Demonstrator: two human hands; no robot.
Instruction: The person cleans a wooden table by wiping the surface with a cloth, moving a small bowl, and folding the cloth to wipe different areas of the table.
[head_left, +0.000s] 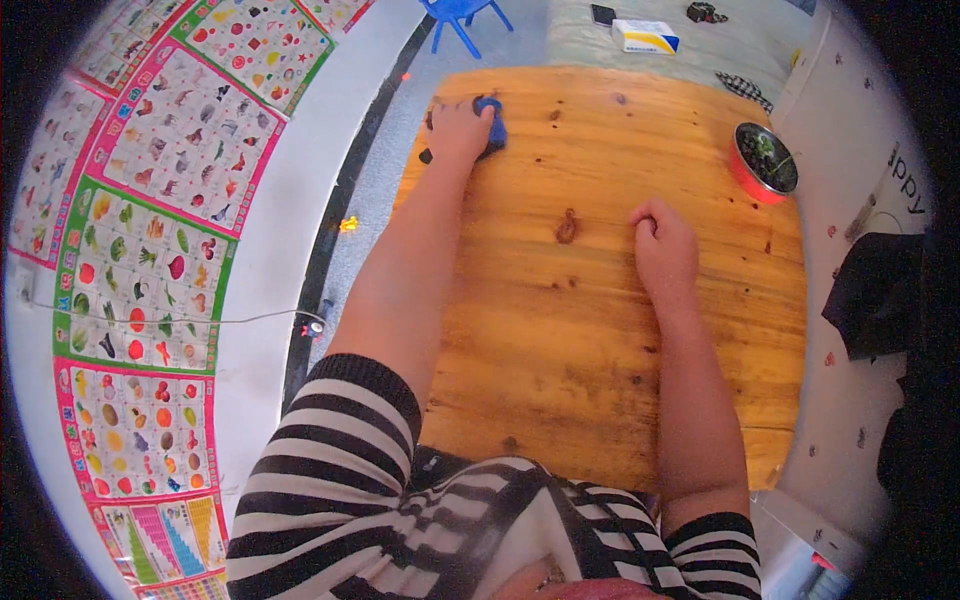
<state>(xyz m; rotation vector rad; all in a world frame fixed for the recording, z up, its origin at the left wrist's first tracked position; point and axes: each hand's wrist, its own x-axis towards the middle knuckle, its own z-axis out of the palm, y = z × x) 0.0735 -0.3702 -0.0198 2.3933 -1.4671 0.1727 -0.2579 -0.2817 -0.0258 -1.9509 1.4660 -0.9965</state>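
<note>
My left hand (459, 131) lies at the far left corner of the wooden table (555, 300), its palm down and its arm stretched out. Under and beside the fingers is a blue and black bundle that looks like a cloth (495, 127); the thumb presses on its blue part. Most of the dark part is hidden by the hand. My right hand (667, 244) rests on the right half of the tabletop, curled into a loose fist. Nothing shows between its fingers.
A red bowl (744, 172) with a plant stands at the table's right edge. Beyond the far edge, a tissue pack (646, 37) and a phone (603, 15) lie on a pale cover. A blue chair (459, 11) is at far left. A cable (255, 319) hangs along the postered wall.
</note>
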